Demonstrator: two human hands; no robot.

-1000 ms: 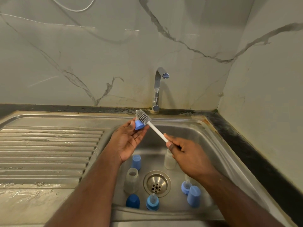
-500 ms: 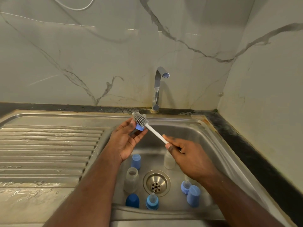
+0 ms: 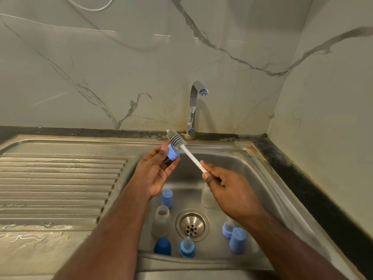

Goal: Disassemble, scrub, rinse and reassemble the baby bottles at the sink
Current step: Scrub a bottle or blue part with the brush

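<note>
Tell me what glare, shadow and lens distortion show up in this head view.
Head view: wide-angle bend bows the sink rim and drainboard; soft glare streaks the wet drainboard and the basin's right wall; the tap casts a faint shadow on the marble wall; brush and both hands stay sharp.

no legible text, labels, nos. anywhere

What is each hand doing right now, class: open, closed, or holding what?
Left hand: fingers curled round a light blue bottle part.
Right hand: fingers pinching the white handle of the bottle brush.
</note>
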